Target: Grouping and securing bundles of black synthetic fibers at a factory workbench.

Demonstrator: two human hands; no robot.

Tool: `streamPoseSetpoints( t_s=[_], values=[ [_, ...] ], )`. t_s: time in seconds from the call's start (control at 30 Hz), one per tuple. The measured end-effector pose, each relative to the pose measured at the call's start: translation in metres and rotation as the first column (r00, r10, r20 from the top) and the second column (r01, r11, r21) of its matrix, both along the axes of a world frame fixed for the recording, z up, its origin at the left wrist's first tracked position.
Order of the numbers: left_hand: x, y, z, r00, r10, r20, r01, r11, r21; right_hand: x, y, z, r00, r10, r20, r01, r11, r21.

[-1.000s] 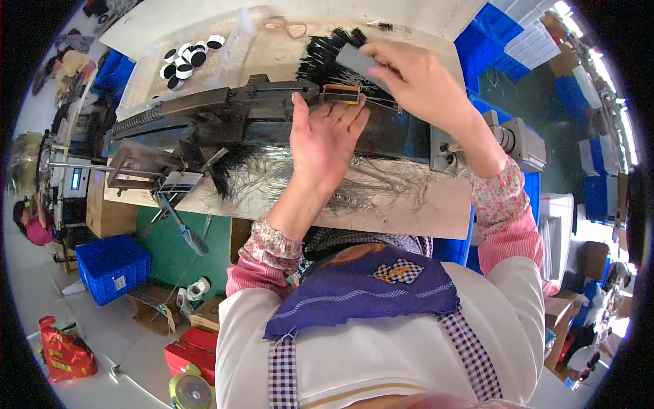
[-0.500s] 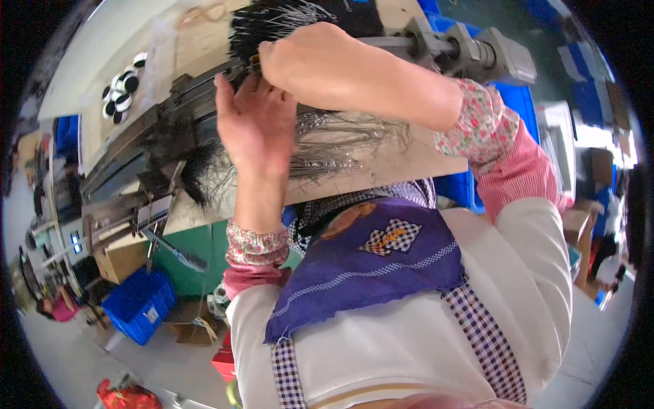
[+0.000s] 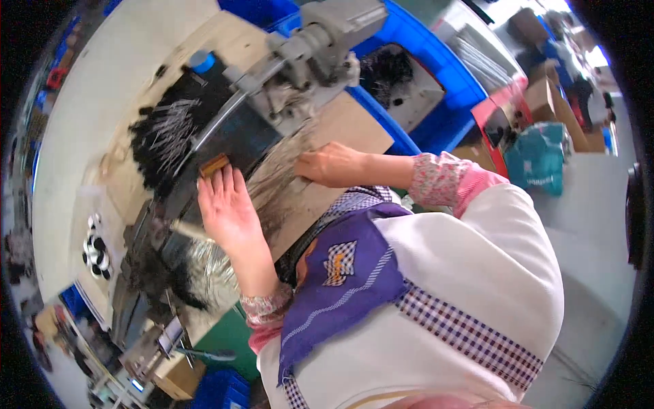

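Observation:
My left hand (image 3: 230, 210) is palm up, fingers stretched out, over the dark metal bed of a bench machine (image 3: 245, 133). Its fingertips lie against a small brownish-gold block (image 3: 214, 165) on that bed. To the right, my right hand (image 3: 332, 164) has its fingers curled together at the edge of a spread of thin grey wires (image 3: 278, 178) on the wooden board. Whatever is between those fingers is too small to make out. Beyond the bed lies a heap of black bristly pieces with silvery wire stems (image 3: 178, 123).
A grey motor unit (image 3: 330, 37) sits at the machine's far end. Blue bins (image 3: 443, 75) stand to the right, one holding dark bristly material. Black and white rolls (image 3: 97, 249) lie at left. Near them a lever (image 3: 211, 355) sticks out below the bench.
My view has turned toward the right. My hands, close together over the machine before, are now apart: the right has come down to the wires, the left stays at the bed.

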State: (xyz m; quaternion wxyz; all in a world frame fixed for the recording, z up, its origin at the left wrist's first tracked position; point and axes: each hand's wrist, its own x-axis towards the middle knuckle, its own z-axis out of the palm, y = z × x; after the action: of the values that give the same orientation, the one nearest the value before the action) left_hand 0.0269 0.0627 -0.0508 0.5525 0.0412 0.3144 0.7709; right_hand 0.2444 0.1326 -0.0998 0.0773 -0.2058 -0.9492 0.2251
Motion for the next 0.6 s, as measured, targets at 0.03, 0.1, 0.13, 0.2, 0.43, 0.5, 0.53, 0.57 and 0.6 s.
streamPoseSetpoints(
  t_s=[0.03,0.1,0.13,0.2,0.43,0.5,0.53,0.57,0.6],
  values=[
    [0.006,-0.008,0.005,1.000,-0.018,-0.003,0.018,1.000,0.003,-0.001,0.001,-0.003,1.000,-0.018,-0.003,0.018,1.000,0.003],
    [0.023,-0.030,0.022,0.976,-0.112,-0.186,0.125,0.990,0.059,0.000,0.000,-0.005,0.994,-0.012,-0.105,0.009,1.000,-0.025],
    [0.028,-0.048,0.030,0.977,-0.112,-0.183,0.129,0.988,0.085,0.003,0.001,-0.005,0.994,-0.014,-0.112,0.011,1.000,-0.026],
    [0.002,-0.109,0.013,0.872,-0.036,-0.488,0.041,0.999,0.000,0.008,0.005,0.006,0.964,-0.033,-0.265,0.005,0.994,-0.107],
    [-0.136,-0.305,-0.030,-0.272,-0.937,-0.219,-0.934,0.202,0.294,0.000,0.022,0.069,0.842,-0.175,-0.511,0.024,0.957,-0.287],
    [-0.136,-0.343,-0.009,0.289,-0.798,-0.528,-0.957,-0.250,-0.146,-0.006,0.025,0.085,0.839,-0.229,-0.493,0.050,0.935,-0.350],
    [-0.149,-0.353,-0.015,0.275,-0.782,-0.559,-0.962,-0.223,-0.160,-0.004,0.027,0.094,0.841,-0.259,-0.475,0.094,0.935,-0.342],
    [-0.160,-0.373,-0.018,0.268,-0.761,-0.590,-0.963,-0.213,-0.163,-0.006,0.028,0.100,0.824,-0.292,-0.485,0.125,0.929,-0.348],
    [-0.162,-0.376,-0.025,0.245,-0.753,-0.610,-0.969,-0.201,-0.142,-0.008,0.032,0.100,0.829,-0.298,-0.473,0.141,0.930,-0.340]
  ],
)
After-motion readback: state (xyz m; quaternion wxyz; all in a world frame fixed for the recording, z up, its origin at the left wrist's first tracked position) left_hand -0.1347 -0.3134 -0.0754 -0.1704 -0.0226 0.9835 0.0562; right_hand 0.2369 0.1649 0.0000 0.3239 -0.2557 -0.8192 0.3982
